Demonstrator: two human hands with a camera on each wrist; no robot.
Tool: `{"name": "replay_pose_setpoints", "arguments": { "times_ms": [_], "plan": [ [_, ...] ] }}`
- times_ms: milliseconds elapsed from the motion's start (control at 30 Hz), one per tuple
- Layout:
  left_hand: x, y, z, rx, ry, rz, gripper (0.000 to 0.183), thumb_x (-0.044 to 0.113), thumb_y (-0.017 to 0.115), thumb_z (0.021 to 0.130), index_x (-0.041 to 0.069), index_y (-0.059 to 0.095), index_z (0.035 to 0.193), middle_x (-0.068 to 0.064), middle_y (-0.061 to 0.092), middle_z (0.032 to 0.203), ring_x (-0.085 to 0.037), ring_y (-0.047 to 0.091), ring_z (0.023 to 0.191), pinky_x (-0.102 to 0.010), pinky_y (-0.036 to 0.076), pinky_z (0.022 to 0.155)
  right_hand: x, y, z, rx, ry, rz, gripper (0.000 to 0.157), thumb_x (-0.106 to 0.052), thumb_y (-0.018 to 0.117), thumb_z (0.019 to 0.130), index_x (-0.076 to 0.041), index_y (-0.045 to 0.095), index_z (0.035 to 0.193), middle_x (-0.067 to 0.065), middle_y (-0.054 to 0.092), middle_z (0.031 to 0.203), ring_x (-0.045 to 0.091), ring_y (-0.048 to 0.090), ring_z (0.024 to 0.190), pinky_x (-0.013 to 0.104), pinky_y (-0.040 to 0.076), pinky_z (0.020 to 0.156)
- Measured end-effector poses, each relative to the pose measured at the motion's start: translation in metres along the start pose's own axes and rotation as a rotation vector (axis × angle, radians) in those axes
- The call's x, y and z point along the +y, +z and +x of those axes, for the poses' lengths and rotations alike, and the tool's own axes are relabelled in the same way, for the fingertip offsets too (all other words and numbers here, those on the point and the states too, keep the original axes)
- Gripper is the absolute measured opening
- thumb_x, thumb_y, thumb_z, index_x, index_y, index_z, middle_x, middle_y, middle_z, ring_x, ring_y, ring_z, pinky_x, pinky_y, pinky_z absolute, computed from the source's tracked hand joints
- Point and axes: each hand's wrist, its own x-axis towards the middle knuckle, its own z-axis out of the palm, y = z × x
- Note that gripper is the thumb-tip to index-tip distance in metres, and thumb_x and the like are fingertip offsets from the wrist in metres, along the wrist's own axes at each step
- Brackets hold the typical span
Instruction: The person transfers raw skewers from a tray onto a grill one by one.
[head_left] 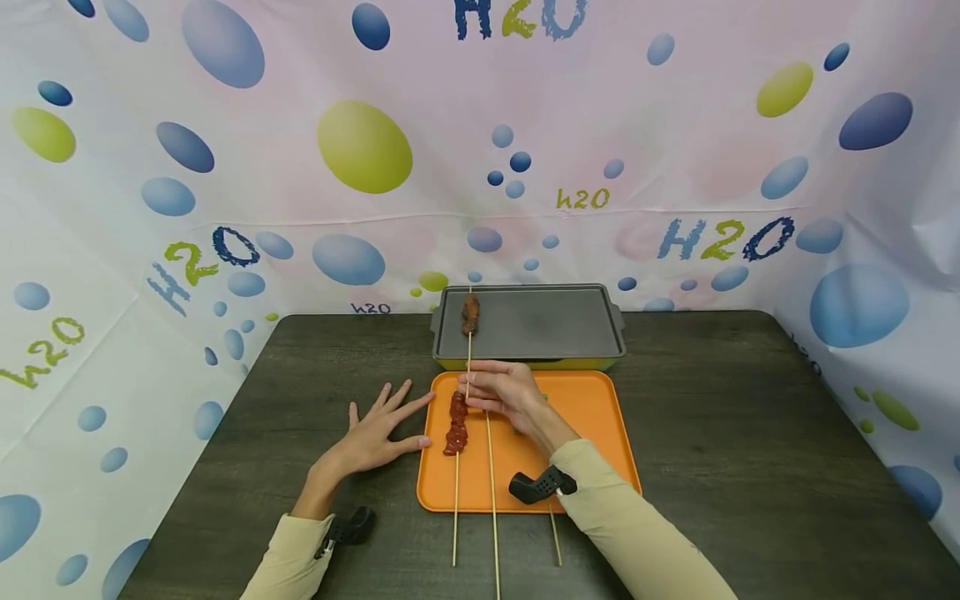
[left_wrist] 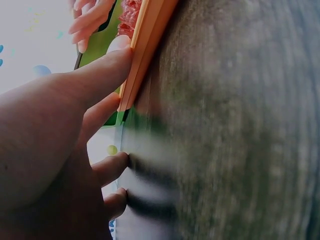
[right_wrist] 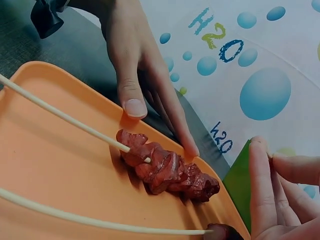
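Observation:
My right hand (head_left: 506, 392) pinches the stick of a browned meat skewer (head_left: 470, 315) between thumb and fingers. Its meat lies over the left end of a dark grey grill pan (head_left: 540, 321). Below that hand, a raw red meat skewer (head_left: 456, 429) rests on an orange tray (head_left: 592, 450), its stick jutting past the near edge; the right wrist view shows the glossy folded meat (right_wrist: 170, 172) close up. With fingers spread, my left hand (head_left: 375, 437) rests at the tray's left side, thumb (left_wrist: 107, 67) and index fingertip against the rim, other fingertips on the table.
Two more sticks, a long one (head_left: 492, 492) and a short visible end (head_left: 555, 537), reach over the tray's near edge, their upper parts partly behind my right hand and arm. The pan stands behind the tray on a dark wooden table (head_left: 720, 400), before a dotted curtain (head_left: 570, 125).

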Motion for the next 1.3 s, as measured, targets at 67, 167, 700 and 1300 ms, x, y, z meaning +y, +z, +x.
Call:
{"name": "replay_pose_setpoints", "arguments": {
  "times_ms": [67, 167, 700, 1300],
  "plan": [
    [0.0, 0.0, 0.0, 0.001, -0.001, -0.004, 0.074, 0.051, 0.066, 0.098, 0.027, 0.038, 0.162, -0.02, 0.015, 0.169, -0.052, 0.002, 0.153, -0.087, -0.008, 0.1, 0.001, -0.001, 0.0, -0.003, -0.004, -0.005, 0.04, 0.0, 0.066, 0.099, 0.005, 0.061, 0.138, 0.022, 0.073, 0.116, 0.027, 0.076, 0.098, 0.034, 0.061, 0.079],
    [0.0, 0.0, -0.001, 0.003, 0.001, -0.006, 0.074, 0.05, 0.066, 0.098, 0.027, 0.038, 0.161, -0.02, 0.015, 0.169, -0.052, 0.002, 0.153, -0.087, -0.008, 0.1, 0.002, -0.003, -0.003, -0.001, -0.033, -0.038, 0.038, -0.003, 0.067, 0.099, 0.006, 0.063, 0.136, 0.023, 0.072, 0.117, 0.028, 0.076, 0.098, 0.036, 0.061, 0.079],
    [0.001, -0.001, -0.003, 0.007, 0.014, -0.006, 0.073, 0.047, 0.068, 0.098, 0.024, 0.039, 0.161, -0.02, 0.015, 0.169, -0.051, 0.001, 0.153, -0.087, -0.009, 0.1, -0.015, -0.032, -0.053, -0.042, -0.166, -0.307, 0.04, -0.011, 0.063, 0.103, 0.001, 0.059, 0.141, 0.025, 0.067, 0.126, 0.039, 0.069, 0.11, 0.046, 0.059, 0.087],
    [-0.001, -0.001, -0.002, 0.017, 0.021, -0.012, 0.073, 0.046, 0.068, 0.098, 0.024, 0.04, 0.161, -0.02, 0.015, 0.169, -0.051, 0.0, 0.153, -0.086, -0.01, 0.1, -0.023, -0.075, -0.123, -0.079, -0.181, -0.454, 0.05, -0.018, 0.065, 0.103, 0.003, 0.051, 0.147, 0.028, 0.065, 0.128, 0.041, 0.068, 0.11, 0.05, 0.058, 0.089]
  ]
}}
